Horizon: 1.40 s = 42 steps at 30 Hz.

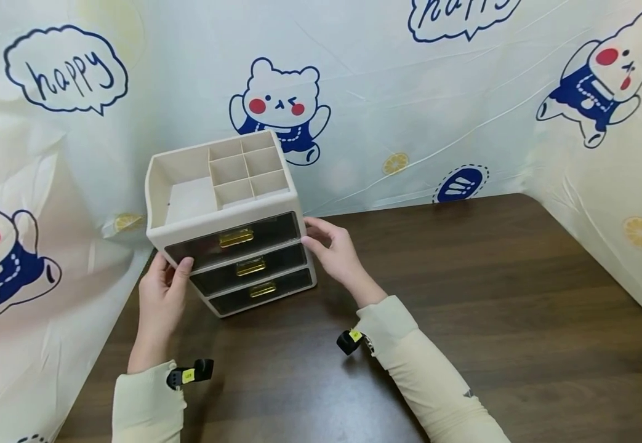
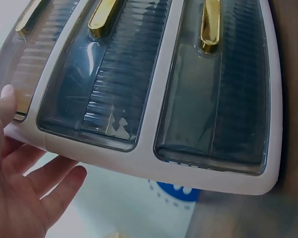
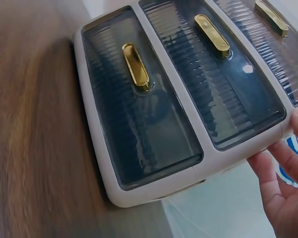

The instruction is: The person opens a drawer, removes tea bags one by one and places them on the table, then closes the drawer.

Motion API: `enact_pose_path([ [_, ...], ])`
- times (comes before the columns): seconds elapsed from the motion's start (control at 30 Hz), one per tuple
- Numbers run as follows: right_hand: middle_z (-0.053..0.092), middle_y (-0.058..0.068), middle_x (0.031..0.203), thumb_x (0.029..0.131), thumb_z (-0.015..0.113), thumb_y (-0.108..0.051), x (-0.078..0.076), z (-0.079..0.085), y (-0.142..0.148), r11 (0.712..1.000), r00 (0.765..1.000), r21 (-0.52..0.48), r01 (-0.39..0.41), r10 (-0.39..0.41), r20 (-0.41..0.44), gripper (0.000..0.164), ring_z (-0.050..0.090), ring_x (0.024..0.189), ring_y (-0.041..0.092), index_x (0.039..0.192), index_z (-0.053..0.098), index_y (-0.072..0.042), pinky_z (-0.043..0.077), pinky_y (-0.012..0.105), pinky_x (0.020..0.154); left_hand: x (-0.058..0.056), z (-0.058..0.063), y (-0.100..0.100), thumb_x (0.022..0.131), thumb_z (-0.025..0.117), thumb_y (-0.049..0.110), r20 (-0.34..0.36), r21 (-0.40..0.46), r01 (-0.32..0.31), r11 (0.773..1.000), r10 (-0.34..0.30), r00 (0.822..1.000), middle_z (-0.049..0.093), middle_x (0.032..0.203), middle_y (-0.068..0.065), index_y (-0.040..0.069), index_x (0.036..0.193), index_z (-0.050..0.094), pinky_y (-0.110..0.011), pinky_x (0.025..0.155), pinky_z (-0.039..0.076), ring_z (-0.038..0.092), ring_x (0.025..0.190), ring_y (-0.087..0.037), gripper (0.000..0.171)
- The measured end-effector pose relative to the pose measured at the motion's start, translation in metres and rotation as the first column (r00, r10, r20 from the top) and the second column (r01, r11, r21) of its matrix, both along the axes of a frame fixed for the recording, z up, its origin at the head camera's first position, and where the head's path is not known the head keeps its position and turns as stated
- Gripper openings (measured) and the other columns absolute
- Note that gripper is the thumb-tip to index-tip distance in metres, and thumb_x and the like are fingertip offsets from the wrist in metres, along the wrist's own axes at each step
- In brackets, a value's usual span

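Observation:
A white desktop drawer organizer (image 1: pixel 226 218) stands at the back left of the table in the head view. Its front has three dark see-through drawers, all closed, each with a gold handle (image 1: pixel 250 266). Open compartments, one large and several small, make up its top. My left hand (image 1: pixel 160 301) grips the left side, with its thumb on the front by the top drawer (image 2: pixel 27 79) and its fingers round the side wall. On the opposite side my right hand (image 1: pixel 340 255) holds the edge, thumb at the front corner and fingers along the side wall.
The dark wooden table (image 1: pixel 465 307) extends to the right. Behind and beside it hangs a pale printed curtain (image 1: pixel 365 111) with cartoon bears, close to the organizer's back. Small black cameras (image 1: pixel 348 341) sit on both wrists.

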State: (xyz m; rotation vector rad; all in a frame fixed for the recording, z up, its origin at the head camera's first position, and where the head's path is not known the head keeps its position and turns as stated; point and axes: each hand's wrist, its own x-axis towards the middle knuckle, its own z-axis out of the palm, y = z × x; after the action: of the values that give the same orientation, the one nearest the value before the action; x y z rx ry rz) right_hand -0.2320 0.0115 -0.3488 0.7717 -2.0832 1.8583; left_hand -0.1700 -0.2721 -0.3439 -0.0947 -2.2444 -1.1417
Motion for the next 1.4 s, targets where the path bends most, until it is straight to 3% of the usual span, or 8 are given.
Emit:
enact_pose_path([
  [0.17, 0.062, 0.028, 0.098, 0.086, 0.059, 0.003, 0.011, 0.009, 0.017, 0.999, 0.998, 0.01, 0.053, -0.053, 0.025, 0.032, 0.056, 0.087, 0.032, 0.117, 0.054, 0.011, 0.049, 0.04, 0.071, -0.007, -0.003, 0.016, 0.092, 0.056, 0.013, -0.006, 0.023, 0.039, 0.999, -0.038, 0.999, 0.061, 0.106, -0.014, 0.001, 0.114, 0.054, -0.01, 0.071, 0.042, 0.055, 0.088, -0.004, 0.025],
  [0.4, 0.061, 0.028, 0.098, 0.086, 0.059, 0.002, 0.011, 0.007, 0.04, 0.994, 0.992, 0.007, 0.112, -0.112, 0.05, 0.033, 0.055, 0.086, 0.031, 0.118, 0.054, 0.01, 0.044, 0.019, 0.061, -0.018, 0.001, 0.04, 0.091, 0.056, 0.01, -0.011, 0.073, 0.102, 0.992, -0.101, 0.995, 0.062, 0.102, -0.017, -0.004, 0.109, 0.055, -0.012, 0.07, 0.042, 0.055, 0.084, -0.007, 0.022],
  [0.67, 0.06, 0.031, 0.095, 0.084, 0.06, 0.006, 0.011, 0.005, 0.057, 0.984, 0.984, -0.031, 0.177, -0.176, 0.025, 0.033, 0.053, 0.08, 0.028, 0.116, 0.054, 0.012, 0.044, 0.016, 0.056, -0.036, -0.004, 0.055, 0.092, 0.057, 0.018, 0.007, 0.099, 0.162, 0.982, -0.163, 0.987, 0.061, 0.108, -0.014, 0.001, 0.114, 0.056, -0.016, 0.074, 0.045, 0.056, 0.088, -0.013, 0.027],
  [0.9, 0.058, 0.032, 0.096, 0.084, 0.059, 0.007, 0.013, 0.006, 0.067, 0.976, 0.976, -0.067, 0.208, -0.203, 0.074, 0.034, 0.052, 0.08, 0.027, 0.117, 0.054, 0.012, 0.046, 0.015, 0.056, -0.029, 0.016, 0.08, 0.092, 0.056, 0.01, -0.003, 0.103, 0.181, 0.978, -0.182, 0.983, 0.062, 0.102, -0.022, -0.005, 0.109, 0.055, -0.016, 0.067, 0.043, 0.055, 0.08, -0.016, 0.023],
  [1.0, 0.058, 0.032, 0.097, 0.084, 0.059, 0.007, 0.013, 0.005, 0.074, 0.972, 0.972, -0.076, 0.223, -0.216, 0.091, 0.034, 0.052, 0.08, 0.023, 0.117, 0.053, 0.012, 0.046, 0.015, 0.057, -0.032, 0.018, 0.088, 0.091, 0.056, 0.007, -0.025, 0.083, 0.184, 0.979, -0.183, 0.983, 0.062, 0.092, -0.022, -0.007, 0.104, 0.056, -0.017, 0.062, 0.041, 0.052, 0.073, -0.015, 0.019],
  [1.13, 0.058, 0.031, 0.099, 0.084, 0.06, 0.007, 0.012, 0.003, 0.081, 0.967, 0.967, -0.088, 0.24, -0.23, 0.111, 0.035, 0.053, 0.08, 0.021, 0.118, 0.053, 0.011, 0.047, 0.016, 0.059, -0.049, 0.005, 0.088, 0.091, 0.057, 0.011, -0.025, 0.061, 0.205, 0.977, -0.204, 0.979, 0.06, 0.081, -0.018, -0.004, 0.101, 0.057, -0.022, 0.056, 0.038, 0.048, 0.066, -0.016, 0.018],
  [1.23, 0.058, 0.031, 0.099, 0.084, 0.06, 0.007, 0.012, 0.001, 0.086, 0.961, 0.961, -0.091, 0.262, -0.25, 0.121, 0.036, 0.053, 0.079, 0.017, 0.119, 0.053, 0.01, 0.048, 0.018, 0.059, -0.062, -0.005, 0.086, 0.092, 0.056, 0.016, 0.001, 0.059, 0.235, 0.97, -0.236, 0.972, 0.061, 0.084, -0.016, -0.001, 0.104, 0.057, -0.024, 0.057, 0.04, 0.049, 0.068, -0.018, 0.021],
  [1.4, 0.057, 0.031, 0.1, 0.085, 0.058, 0.007, 0.01, 0.0, 0.092, 0.954, 0.952, -0.082, 0.288, -0.276, 0.128, 0.035, 0.053, 0.078, 0.014, 0.119, 0.052, 0.011, 0.048, 0.018, 0.059, -0.068, -0.008, 0.091, 0.092, 0.057, 0.021, 0.002, 0.104, 0.268, 0.958, -0.269, 0.963, 0.062, 0.092, -0.016, 0.001, 0.106, 0.058, -0.025, 0.061, 0.043, 0.052, 0.073, -0.018, 0.024],
])
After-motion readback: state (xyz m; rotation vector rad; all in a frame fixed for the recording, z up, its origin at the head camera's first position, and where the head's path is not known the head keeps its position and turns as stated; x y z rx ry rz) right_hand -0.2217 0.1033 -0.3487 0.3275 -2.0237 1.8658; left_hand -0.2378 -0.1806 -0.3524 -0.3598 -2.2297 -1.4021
